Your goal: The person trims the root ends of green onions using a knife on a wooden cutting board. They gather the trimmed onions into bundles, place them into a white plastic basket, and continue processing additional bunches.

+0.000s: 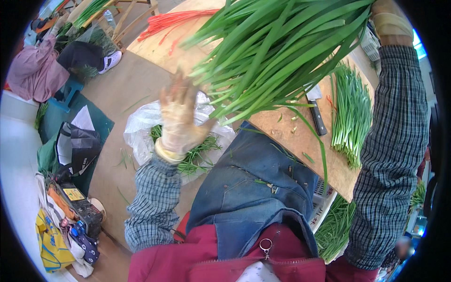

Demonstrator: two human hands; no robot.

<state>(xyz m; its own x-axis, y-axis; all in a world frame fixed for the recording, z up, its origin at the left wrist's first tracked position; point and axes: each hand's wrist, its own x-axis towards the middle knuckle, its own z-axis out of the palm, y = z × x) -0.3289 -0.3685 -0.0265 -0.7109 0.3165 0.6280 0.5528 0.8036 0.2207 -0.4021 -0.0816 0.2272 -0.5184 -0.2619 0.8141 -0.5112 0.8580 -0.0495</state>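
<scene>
Head view: left hand (181, 115) spread beside the greens (282, 56); right hand (385, 11) at their far end, its grip I can't tell.

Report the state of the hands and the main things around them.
Large green bunch: fanned out, no tie visible.
Left hand: open, fingers blurred.
Right hand: at the large bunch's end, fingers unclear.
Smaller green bunch: lying on the tabletop.
Knife: lying flat.
Red strips: loosely piled.
Plastic bag: open, green trimmings inside.
</scene>
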